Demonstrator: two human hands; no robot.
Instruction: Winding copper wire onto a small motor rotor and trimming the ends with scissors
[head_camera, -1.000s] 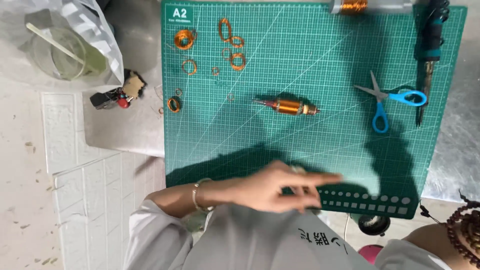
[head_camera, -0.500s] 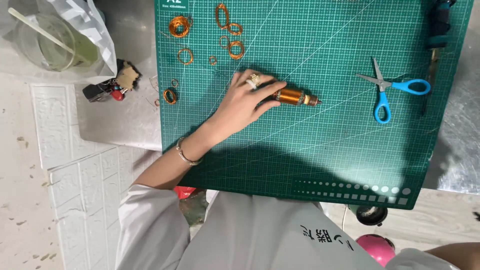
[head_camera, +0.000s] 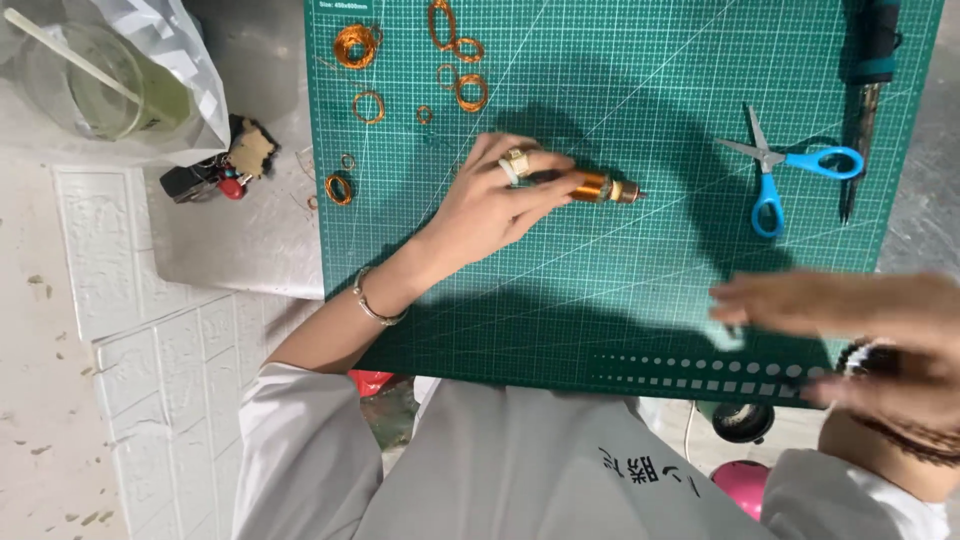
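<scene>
The left hand now closes its fingers on the rotor, a small copper-wound armature lying on its side near the middle of the green mat. Half a second ago the palm lay flat over it; now the fingertips pinch its left end and the winding and shaft tip show clear to the right, so the hold looks settled rather than groping. The right hand has come back into view at the mat's lower right edge, blurred with motion, fingers spread and holding nothing. It hovers well apart from the rotor. Beyond the grip lie blue scissors and a soldering iron to the right, loose copper coils to the upper left.
</scene>
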